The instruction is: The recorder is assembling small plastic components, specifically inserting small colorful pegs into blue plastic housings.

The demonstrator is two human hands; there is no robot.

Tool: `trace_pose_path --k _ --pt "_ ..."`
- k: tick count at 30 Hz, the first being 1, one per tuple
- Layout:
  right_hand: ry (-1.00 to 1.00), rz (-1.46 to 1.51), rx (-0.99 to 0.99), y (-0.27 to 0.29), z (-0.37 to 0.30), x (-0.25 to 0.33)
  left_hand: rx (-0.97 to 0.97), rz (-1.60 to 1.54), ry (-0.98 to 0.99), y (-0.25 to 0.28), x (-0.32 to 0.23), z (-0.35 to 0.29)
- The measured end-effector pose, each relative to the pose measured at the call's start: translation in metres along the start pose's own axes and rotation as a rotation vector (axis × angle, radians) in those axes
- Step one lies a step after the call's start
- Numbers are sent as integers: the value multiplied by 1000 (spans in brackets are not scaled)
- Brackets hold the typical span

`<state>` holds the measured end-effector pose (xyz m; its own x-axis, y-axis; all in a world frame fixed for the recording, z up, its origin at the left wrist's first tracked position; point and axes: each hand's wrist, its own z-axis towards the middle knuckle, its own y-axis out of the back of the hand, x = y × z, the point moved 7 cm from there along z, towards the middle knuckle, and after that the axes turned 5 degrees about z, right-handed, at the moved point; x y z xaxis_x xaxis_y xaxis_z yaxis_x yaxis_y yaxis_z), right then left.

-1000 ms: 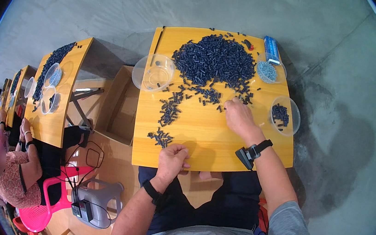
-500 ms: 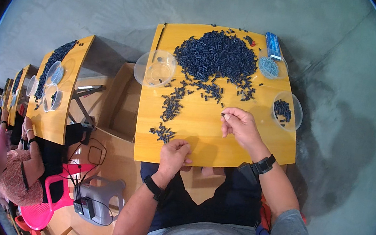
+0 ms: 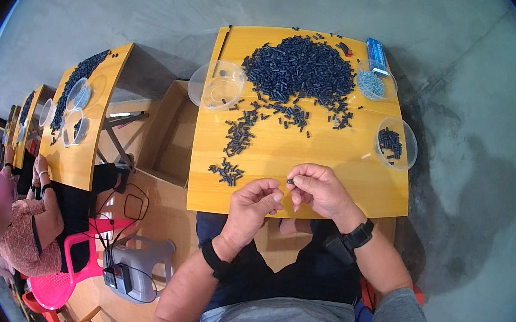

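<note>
Above the near edge of the yellow table point(image 3: 341, 154), my right hand point(image 3: 323, 192) pinches a small black cylindrical piece point(image 3: 290, 181) between thumb and fingertips. My left hand point(image 3: 251, 206) faces it closely, its thumb pressed against the curled fingers; anything inside that pinch is too small or hidden to name. A scattering of loose black pieces point(image 3: 227, 173) lies just beyond my left hand. Farther back rises a large heap of the same pieces point(image 3: 300, 70), with a thin trail leading toward me.
Right of the heap, clear bowls hold light blue bits point(image 3: 370, 83) and black pieces point(image 3: 390, 142). A clear bowl point(image 3: 215, 91) overhangs the table's left edge. At the back right sit a blue box point(image 3: 377, 55) and a red-black object point(image 3: 346, 49). Another person point(image 3: 33, 231) sits left, beyond a cardboard box point(image 3: 168, 138).
My right hand has come nearer and leftward with the black piece, up to my left hand. My left hand has shifted slightly right, its fingers now turned toward the right hand.
</note>
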<state>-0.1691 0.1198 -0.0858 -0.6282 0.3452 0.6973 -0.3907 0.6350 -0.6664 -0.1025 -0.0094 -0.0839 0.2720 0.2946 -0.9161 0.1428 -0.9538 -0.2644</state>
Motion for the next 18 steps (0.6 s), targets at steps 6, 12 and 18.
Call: trace_pose_path --k 6,12,18 --pt "-2 48 57 -9 0 -3 6 -40 38 -9 -5 -9" --pt "-15 67 45 -14 -3 -4 -52 -92 47 -12 -7 -8" --pt "-108 269 31 -23 -3 -19 -149 -95 42 -3 7 -10"
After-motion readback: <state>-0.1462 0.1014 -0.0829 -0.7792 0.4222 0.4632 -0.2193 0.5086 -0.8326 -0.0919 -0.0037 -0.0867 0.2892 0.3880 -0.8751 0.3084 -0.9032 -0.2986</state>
